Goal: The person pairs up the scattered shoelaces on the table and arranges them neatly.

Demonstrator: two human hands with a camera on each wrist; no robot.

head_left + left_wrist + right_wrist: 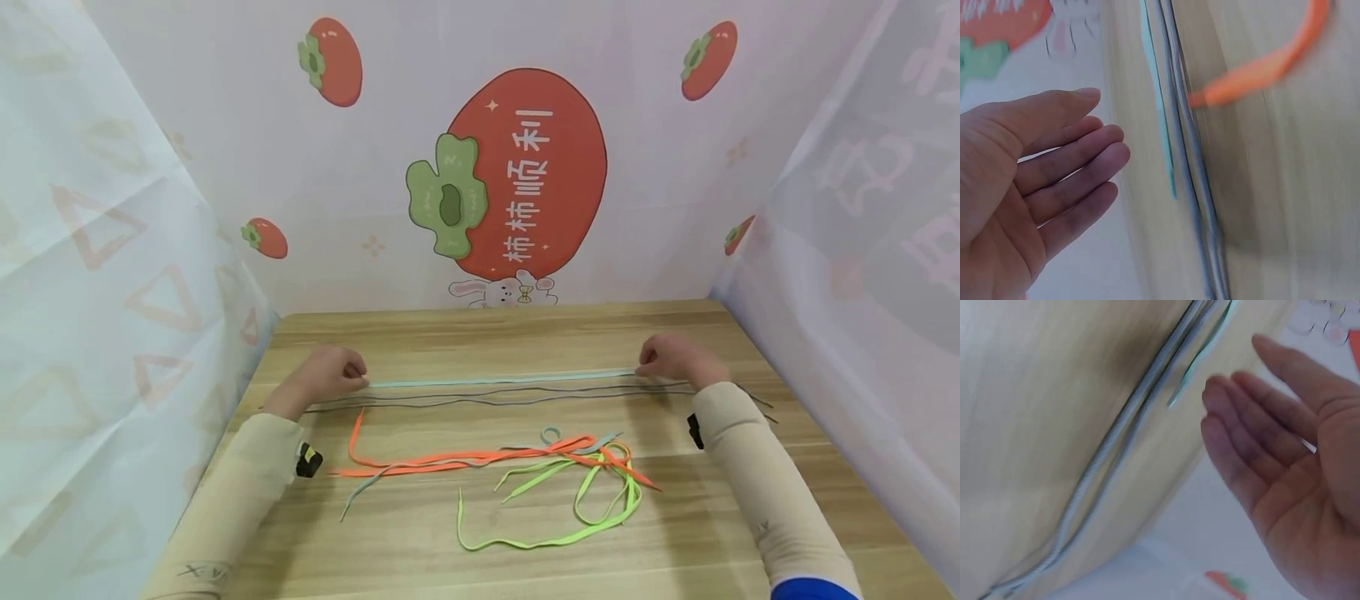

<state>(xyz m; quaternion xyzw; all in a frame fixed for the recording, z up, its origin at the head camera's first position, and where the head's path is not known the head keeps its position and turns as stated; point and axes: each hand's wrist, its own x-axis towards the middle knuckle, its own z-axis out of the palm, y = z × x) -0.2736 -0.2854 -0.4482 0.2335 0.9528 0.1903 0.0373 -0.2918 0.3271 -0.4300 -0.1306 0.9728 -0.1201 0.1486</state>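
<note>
Backmost lace (495,381) runs left-right across the table (495,337), left hand (330,373) at its left end, right hand (681,360) at its right. Two cords (1110,436) lie just in front, roughly parallel. Nearer the wearer: crossing laces (442,461), tangled at right with looped laces (558,542).

A narrow, flat mint-green lace (502,381) lies nearly straight across the worktop (495,337), roughly parallel to the far edge, its loose ends short of both side edges.

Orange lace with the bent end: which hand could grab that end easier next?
Probably the left hand: it's empty and close to that orange end, while the right hand is much farther away.
</note>
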